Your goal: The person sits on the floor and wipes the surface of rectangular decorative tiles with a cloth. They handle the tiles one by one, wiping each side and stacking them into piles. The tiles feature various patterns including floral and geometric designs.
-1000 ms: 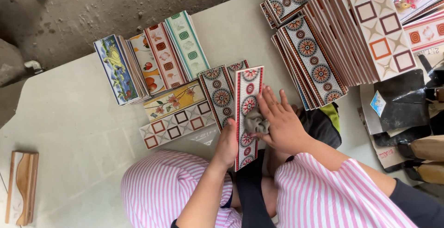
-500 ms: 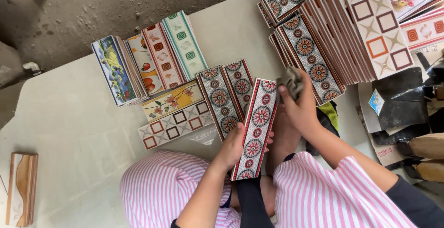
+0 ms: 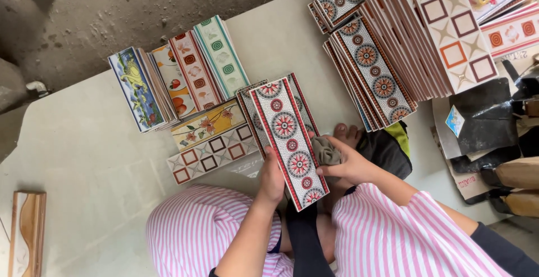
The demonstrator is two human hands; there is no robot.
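Pale smooth floor sheet (image 3: pixel 84 159), rough dusty grey ground (image 3: pixel 112 7) beyond, soft daylight

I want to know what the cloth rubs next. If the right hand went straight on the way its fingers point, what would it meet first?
Probably the red-patterned tile: the right hand presses the grey cloth against its edge.

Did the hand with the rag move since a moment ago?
Yes. The right hand with the grey rag has come back down from the tall tile stack to the edge of the red-patterned tile held by the left hand.
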